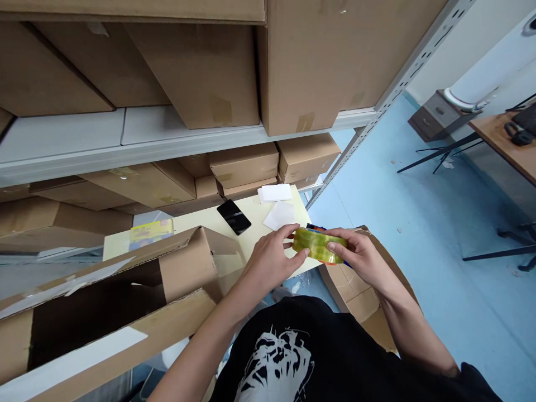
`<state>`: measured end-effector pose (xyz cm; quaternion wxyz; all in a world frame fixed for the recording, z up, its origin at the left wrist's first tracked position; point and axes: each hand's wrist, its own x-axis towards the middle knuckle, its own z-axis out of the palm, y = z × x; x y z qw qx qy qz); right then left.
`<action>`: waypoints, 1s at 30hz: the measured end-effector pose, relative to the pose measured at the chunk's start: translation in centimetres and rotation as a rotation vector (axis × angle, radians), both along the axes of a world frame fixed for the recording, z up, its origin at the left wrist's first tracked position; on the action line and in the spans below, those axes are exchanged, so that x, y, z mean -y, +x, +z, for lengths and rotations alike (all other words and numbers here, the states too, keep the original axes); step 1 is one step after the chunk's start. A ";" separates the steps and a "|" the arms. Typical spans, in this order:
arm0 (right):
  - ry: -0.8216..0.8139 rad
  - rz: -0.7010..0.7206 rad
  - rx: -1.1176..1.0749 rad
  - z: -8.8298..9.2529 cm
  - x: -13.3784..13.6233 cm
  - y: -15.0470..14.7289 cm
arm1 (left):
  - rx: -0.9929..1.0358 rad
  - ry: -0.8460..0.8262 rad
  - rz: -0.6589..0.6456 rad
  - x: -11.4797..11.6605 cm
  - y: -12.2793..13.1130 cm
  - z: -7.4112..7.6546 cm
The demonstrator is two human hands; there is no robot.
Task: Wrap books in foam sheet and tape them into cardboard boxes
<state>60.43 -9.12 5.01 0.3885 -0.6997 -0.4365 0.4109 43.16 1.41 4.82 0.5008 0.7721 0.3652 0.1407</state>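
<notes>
A roll of yellow-green tape (316, 244) is held between both hands above the right end of a pale yellow table (251, 240). My left hand (276, 254) grips the roll's left side, thumb below and fingers above. On the right side, my right hand (362, 254) pinches the roll with its thumb across the face. Something blue and red shows partly behind the roll; its shape is hidden. Beyond my left hand, a black phone (234, 216) lies on the table, with white papers (280, 215) to its right.
A large open cardboard box (184, 273) stands at the left, and another open box (355, 296) sits below my right hand. Metal shelving (188, 145) with cardboard boxes spans the far side. A yellow packet (151, 231) lies at the table's left. A desk (511, 145) is far right.
</notes>
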 end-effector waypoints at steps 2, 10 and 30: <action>-0.007 0.011 -0.015 0.0 0.1 0.1 | 0.020 -0.044 0.011 0.0 -0.1 -0.3; -0.027 0.033 -0.125 0.2 0.2 0.6 | 0.045 0.033 -0.009 -0.2 -0.2 -0.3; -0.045 0.296 -0.562 -1.5 -1.7 1.3 | 0.025 -0.088 -0.260 0.0 -2.0 -0.4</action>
